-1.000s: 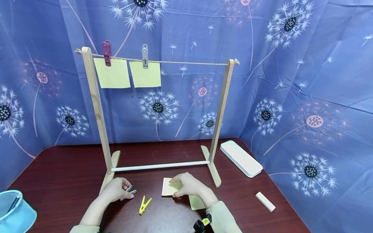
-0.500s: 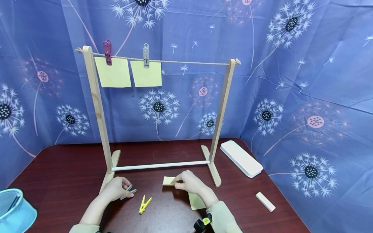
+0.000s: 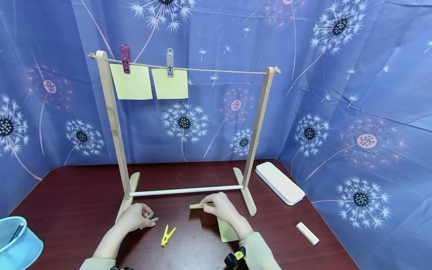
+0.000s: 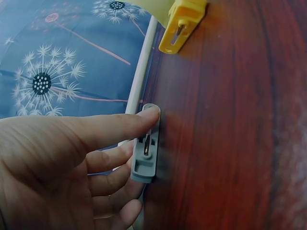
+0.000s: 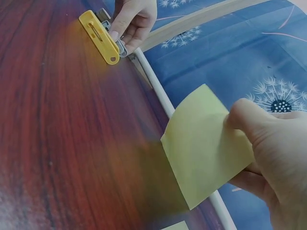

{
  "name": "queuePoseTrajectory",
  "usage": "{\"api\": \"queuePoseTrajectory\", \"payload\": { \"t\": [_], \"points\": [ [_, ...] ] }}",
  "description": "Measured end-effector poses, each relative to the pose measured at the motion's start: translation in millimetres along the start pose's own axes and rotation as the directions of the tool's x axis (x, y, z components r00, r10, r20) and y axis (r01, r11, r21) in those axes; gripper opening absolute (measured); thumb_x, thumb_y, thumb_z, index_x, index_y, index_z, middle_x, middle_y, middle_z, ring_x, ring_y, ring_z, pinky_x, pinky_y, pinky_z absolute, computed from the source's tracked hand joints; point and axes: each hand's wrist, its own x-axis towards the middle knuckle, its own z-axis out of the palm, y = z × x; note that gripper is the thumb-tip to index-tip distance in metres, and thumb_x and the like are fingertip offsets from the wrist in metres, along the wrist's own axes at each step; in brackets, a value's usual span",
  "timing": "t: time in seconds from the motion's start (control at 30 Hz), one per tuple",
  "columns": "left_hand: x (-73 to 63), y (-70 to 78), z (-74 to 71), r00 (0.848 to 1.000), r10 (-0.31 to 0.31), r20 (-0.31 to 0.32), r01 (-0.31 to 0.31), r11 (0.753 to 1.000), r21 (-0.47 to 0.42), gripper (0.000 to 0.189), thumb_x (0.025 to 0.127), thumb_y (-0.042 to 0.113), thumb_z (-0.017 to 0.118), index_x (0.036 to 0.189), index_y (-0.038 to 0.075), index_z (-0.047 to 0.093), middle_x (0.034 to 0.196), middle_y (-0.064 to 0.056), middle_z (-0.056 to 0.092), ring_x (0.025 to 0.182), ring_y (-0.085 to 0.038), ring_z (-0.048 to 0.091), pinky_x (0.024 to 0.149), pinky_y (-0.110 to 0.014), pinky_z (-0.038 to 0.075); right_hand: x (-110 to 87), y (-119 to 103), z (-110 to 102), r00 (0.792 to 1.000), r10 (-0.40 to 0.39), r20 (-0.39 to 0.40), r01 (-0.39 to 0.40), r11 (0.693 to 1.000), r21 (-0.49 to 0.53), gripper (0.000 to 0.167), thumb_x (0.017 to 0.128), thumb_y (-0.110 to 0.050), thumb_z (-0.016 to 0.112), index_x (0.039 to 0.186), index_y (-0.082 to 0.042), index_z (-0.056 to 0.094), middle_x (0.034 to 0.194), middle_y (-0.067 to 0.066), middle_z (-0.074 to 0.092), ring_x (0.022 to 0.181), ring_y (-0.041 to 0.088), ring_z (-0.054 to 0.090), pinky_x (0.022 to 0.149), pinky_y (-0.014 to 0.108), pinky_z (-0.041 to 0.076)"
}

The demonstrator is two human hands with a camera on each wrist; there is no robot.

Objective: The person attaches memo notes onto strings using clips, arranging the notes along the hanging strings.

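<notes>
Note (image 5: 206, 148): one, held above the counter (image 3: 195, 257), pinched at one edge by the right hand (image 3: 221, 207); best kept flat, uncreased. Grey peg (image 4: 145, 160): one, pinched by the left hand (image 3: 132, 218); best squeezed squarely. Yellow peg (image 3: 167, 236): on counter, between the hands. Second note (image 3: 227, 231): on counter, near right hand.

The paper (image 5: 199, 148) is pale yellow, the clips (image 4: 144, 165) yellow, grey and maroon, the counter (image 3: 189, 258) dark reddish-brown, the curtain (image 3: 216, 112) blue with white and pink dandelions (image 3: 183, 122).
</notes>
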Motion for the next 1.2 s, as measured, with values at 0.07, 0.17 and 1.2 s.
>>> {"api": "queuePoseTrajectory", "payload": {
  "t": [0.07,0.17,1.2],
  "points": [
    [-0.1,-0.4,0.1,1.0,0.0,0.0,0.0,1.0,0.001,0.027,0.068,0.008,0.084,0.086,0.0,0.066,0.077,-0.002,0.06,0.069,-0.013,0.053,0.061,-0.026,0.045,0.2,-0.2,0.2,0.999,-0.01,-0.044,0.01,1.0,-0.01,0.011,0.08,-0.01,0.066,0.085,-0.01,0.077,0.081,-0.002,0.075,0.076,0.005,0.067,0.071,0.017,0.051],
    [-0.6,-1.2,0.4,1.0,0.008,0.001,-0.008,1.0,-0.001,0.026,0.068,0.007,0.083,0.086,0.0,0.065,0.076,-0.002,0.059,0.068,-0.014,0.053,0.059,-0.026,0.045,0.5,0.4,0.8,0.996,-0.009,-0.089,0.009,1.0,-0.007,0.01,0.08,-0.01,0.067,0.084,-0.01,0.077,0.079,-0.002,0.075,0.074,0.009,0.067,0.07,0.02,0.052],
    [-3.2,5.4,4.7,0.999,0.022,-0.044,-0.019,0.996,0.082,0.03,0.066,0.013,0.088,0.084,0.005,0.066,0.077,-0.001,0.061,0.065,-0.012,0.053,0.058,-0.027,0.044,-1.0,5.6,-0.1,0.997,0.03,-0.074,-0.027,0.999,0.04,0.007,0.078,-0.011,0.073,0.085,-0.011,0.075,0.08,-0.002,0.073,0.072,0.002,0.059,0.068,0.015,0.047]
  ]
}}
